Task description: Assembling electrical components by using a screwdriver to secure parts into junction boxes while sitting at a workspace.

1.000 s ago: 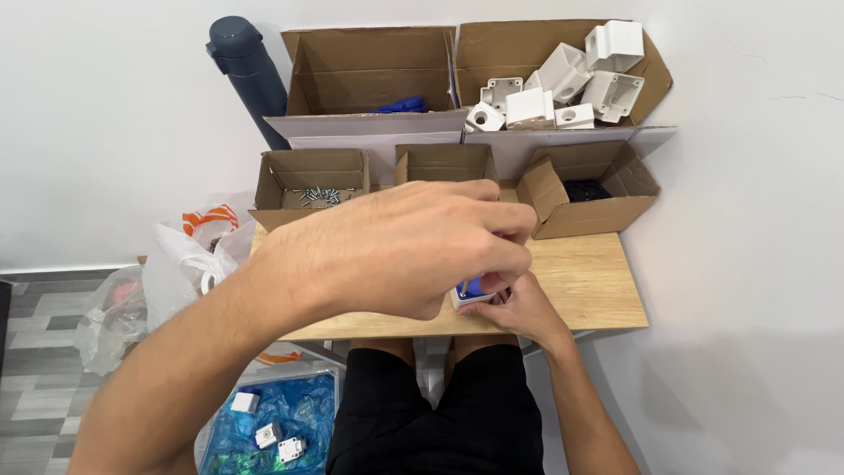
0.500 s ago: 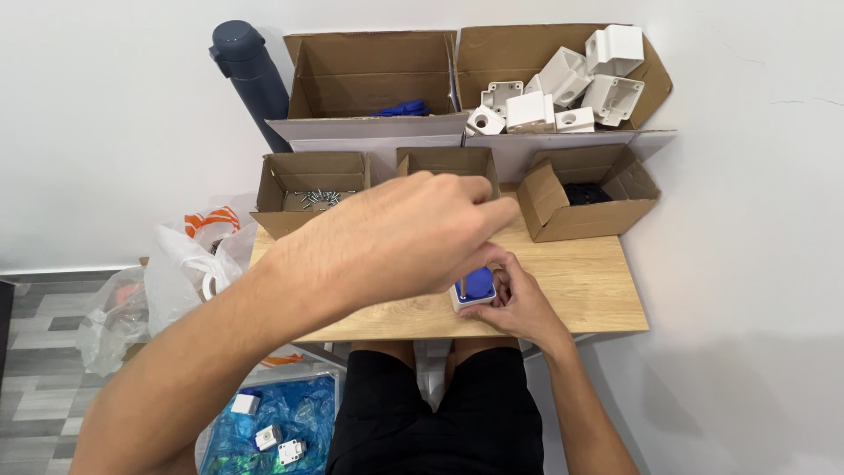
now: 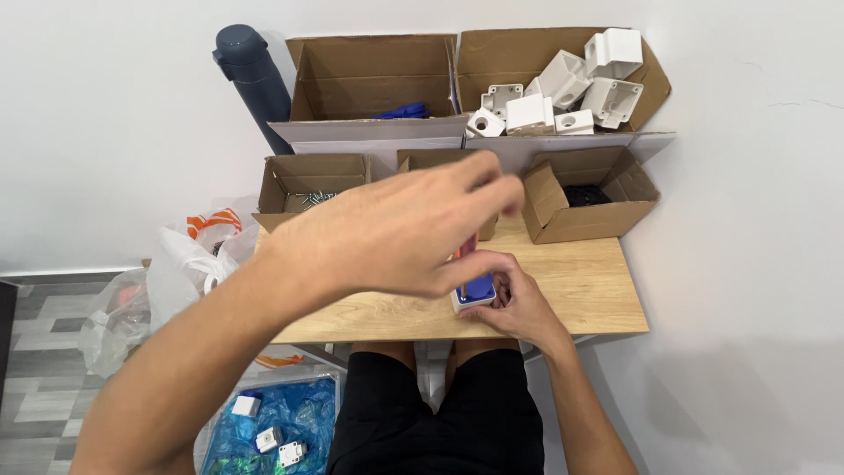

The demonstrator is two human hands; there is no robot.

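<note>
Blue-topped box (image 3: 476,290) in right hand (image 3: 514,295); white housings (image 3: 563,97) fill rear carton (image 3: 492,53).

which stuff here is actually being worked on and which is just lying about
In hand:
left hand over the white box with blue insert
right hand steadying that box on the table

Lying about:
bottle
white housings in carton
screws
plastic bags

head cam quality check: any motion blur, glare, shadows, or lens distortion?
Head view: even, soft light and no glare; left hand is blurred at the fingertips and hides much of the small white and blue box held by the right hand; faint shadow on the wall under the wooden table; wide-angle lens stretches the near forearm.
</note>
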